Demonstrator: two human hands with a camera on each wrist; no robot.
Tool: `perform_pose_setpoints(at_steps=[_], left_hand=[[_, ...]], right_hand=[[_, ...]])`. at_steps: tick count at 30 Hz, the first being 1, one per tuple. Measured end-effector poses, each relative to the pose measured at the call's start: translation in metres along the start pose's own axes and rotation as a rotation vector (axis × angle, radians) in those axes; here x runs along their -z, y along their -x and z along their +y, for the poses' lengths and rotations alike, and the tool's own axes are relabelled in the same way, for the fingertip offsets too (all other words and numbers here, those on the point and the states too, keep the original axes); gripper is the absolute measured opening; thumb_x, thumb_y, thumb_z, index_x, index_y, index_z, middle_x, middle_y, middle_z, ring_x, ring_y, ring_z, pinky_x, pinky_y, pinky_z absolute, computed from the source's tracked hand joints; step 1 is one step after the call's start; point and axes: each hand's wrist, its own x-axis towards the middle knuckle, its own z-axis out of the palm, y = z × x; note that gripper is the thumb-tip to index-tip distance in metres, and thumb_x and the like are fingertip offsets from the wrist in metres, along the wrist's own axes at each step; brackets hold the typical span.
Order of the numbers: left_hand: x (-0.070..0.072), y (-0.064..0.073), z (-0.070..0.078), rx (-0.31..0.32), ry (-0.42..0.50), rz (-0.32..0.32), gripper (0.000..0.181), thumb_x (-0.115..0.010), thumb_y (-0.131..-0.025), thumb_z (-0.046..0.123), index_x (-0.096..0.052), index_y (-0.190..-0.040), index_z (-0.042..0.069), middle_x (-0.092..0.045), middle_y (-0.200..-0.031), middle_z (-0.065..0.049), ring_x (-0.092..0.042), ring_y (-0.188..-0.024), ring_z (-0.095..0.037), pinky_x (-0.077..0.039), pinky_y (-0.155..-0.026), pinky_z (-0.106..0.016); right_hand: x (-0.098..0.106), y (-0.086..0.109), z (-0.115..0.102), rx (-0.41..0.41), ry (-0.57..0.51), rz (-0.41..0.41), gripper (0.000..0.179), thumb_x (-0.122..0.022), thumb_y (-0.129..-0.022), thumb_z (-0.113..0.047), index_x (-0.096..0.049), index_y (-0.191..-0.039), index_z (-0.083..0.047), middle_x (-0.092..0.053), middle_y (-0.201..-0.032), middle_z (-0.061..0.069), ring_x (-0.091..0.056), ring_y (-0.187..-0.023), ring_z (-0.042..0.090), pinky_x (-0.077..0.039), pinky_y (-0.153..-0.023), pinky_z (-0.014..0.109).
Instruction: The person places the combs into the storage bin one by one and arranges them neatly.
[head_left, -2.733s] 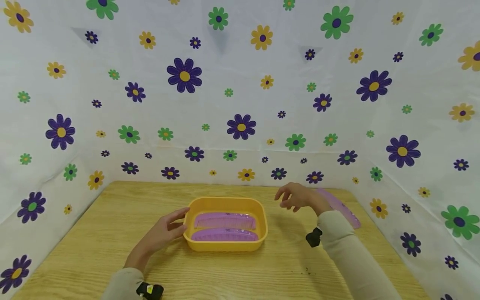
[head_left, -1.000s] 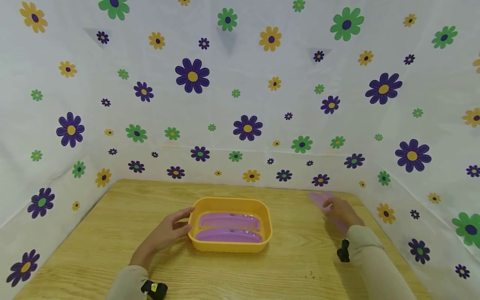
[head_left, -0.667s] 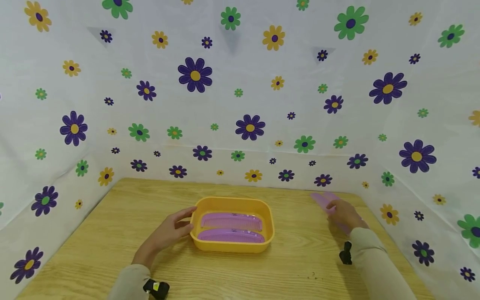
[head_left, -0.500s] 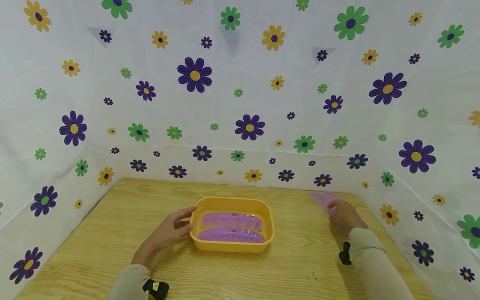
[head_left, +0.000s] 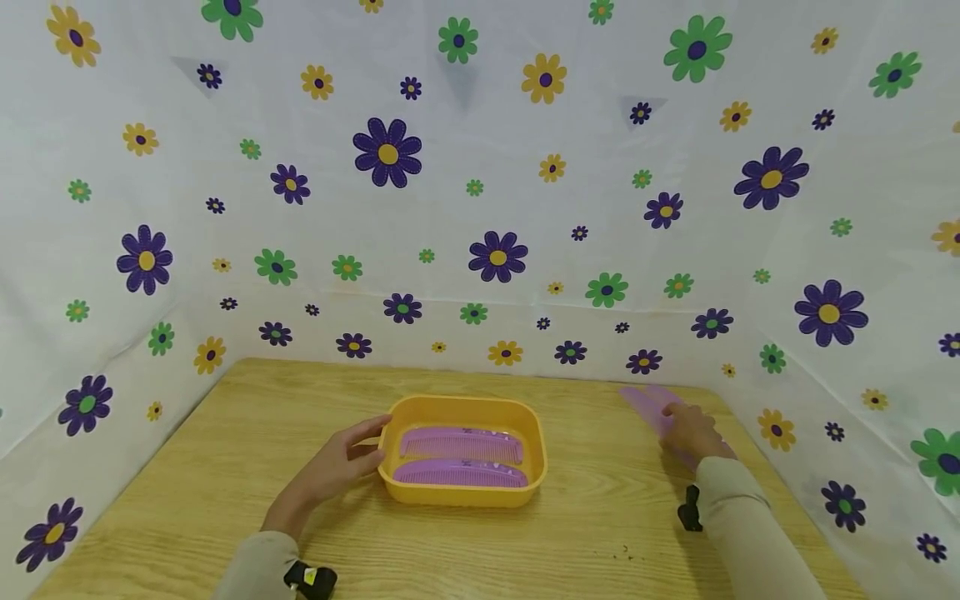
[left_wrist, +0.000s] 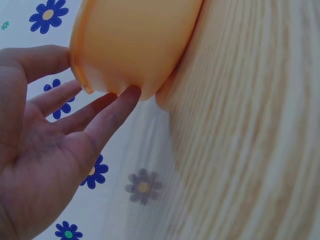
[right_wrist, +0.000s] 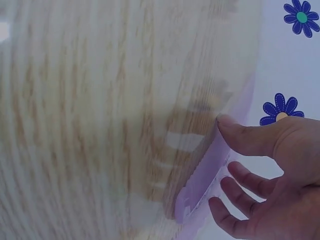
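Observation:
A yellow plastic basket (head_left: 463, 497) rests on the wooden table, with two purple combs lying side by side in it, a far comb (head_left: 461, 444) and a near comb (head_left: 461, 473). My left hand (head_left: 336, 467) touches the basket's left end with extended, spread fingers, as the left wrist view also shows. At the table's back right my right hand (head_left: 693, 429) is over two more purple combs. Its thumb and fingers are on either side of a purple comb (right_wrist: 200, 175), seemingly pinching it by the edges; part of that grip is hidden. A second comb (head_left: 663, 392) lies just behind.
The wooden table (head_left: 585, 533) has a few dark specks (head_left: 618, 552) at the front right. A white flower-printed sheet (head_left: 450, 217) stands along the back and both sides. Bare tabletop (head_left: 592, 442) lies between the basket and the right-hand combs.
My right hand has gone from beside the basket to the combs at the back right. Lately its fingers have shifted slightly there. The left hand stays at the basket.

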Motion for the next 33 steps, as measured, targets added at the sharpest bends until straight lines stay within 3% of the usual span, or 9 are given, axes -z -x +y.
perform_pose_setpoints(at_steps=[3,8,12,17,22,26,33], left_hand=[[0.0,0.001,-0.001,0.005,-0.001,-0.001,0.059,-0.06,-0.105,0.014,-0.037,-0.158,0.0,-0.039,-0.161,-0.028,-0.047,-0.142,-0.049,-0.053,-0.111,-0.04],[0.0,0.001,0.0,0.018,-0.014,0.005,0.06,-0.06,-0.105,0.016,-0.037,-0.158,0.001,-0.038,-0.162,-0.029,-0.048,-0.141,-0.049,-0.054,-0.11,-0.039],[0.0,0.001,0.0,0.02,-0.017,0.004,0.059,-0.06,-0.105,0.015,-0.037,-0.158,0.0,-0.038,-0.161,-0.029,-0.05,-0.139,-0.049,-0.056,-0.108,-0.038],[0.0,0.001,0.001,0.015,-0.014,-0.003,0.059,-0.059,-0.105,0.014,-0.036,-0.158,-0.001,-0.037,-0.161,-0.03,-0.049,-0.139,-0.05,-0.056,-0.108,-0.038],[0.0,0.001,-0.001,0.005,-0.014,-0.007,0.059,-0.059,-0.105,0.014,-0.036,-0.158,-0.001,-0.037,-0.161,-0.03,-0.049,-0.14,-0.05,-0.055,-0.108,-0.038],[0.0,0.0,-0.002,-0.004,-0.016,-0.008,0.06,-0.059,-0.105,0.014,-0.036,-0.158,0.0,-0.037,-0.162,-0.029,-0.047,-0.141,-0.05,-0.054,-0.109,-0.038],[0.0,0.0,-0.001,0.005,-0.02,-0.006,0.059,-0.059,-0.105,0.015,-0.037,-0.158,0.0,-0.037,-0.162,-0.028,-0.046,-0.142,-0.05,-0.054,-0.11,-0.039]], right_hand=[[0.001,0.0,-0.003,-0.032,0.007,-0.034,0.06,-0.069,-0.086,-0.012,-0.048,-0.139,0.008,-0.041,-0.139,0.046,-0.038,-0.123,0.069,-0.043,-0.096,0.082],[0.001,-0.003,-0.007,0.049,0.045,-0.041,0.059,-0.075,-0.082,-0.013,-0.052,-0.132,0.01,-0.056,-0.131,0.039,-0.053,-0.111,0.057,-0.048,-0.096,0.071],[0.002,-0.001,-0.009,0.072,0.012,-0.063,0.064,-0.08,-0.08,-0.012,-0.052,-0.135,0.008,-0.057,-0.134,0.036,-0.058,-0.106,0.044,-0.052,-0.093,0.06],[0.002,0.004,-0.008,0.081,-0.053,-0.095,0.062,-0.08,-0.079,-0.008,-0.056,-0.135,0.003,-0.057,-0.136,0.033,-0.059,-0.107,0.039,-0.054,-0.091,0.055],[0.007,0.007,-0.011,0.124,-0.103,-0.125,0.055,-0.073,-0.079,0.0,-0.059,-0.132,0.004,-0.067,-0.119,0.029,-0.063,-0.096,0.032,-0.057,-0.083,0.044],[0.008,0.005,-0.015,0.16,-0.155,-0.137,0.047,-0.063,-0.082,0.008,-0.06,-0.129,0.007,-0.07,-0.104,0.027,-0.063,-0.083,0.025,-0.057,-0.066,0.034],[0.009,0.006,-0.019,0.198,-0.242,-0.168,0.04,-0.055,-0.09,0.011,-0.058,-0.13,0.01,-0.07,-0.101,0.029,-0.06,-0.073,0.021,-0.054,-0.058,0.03]])
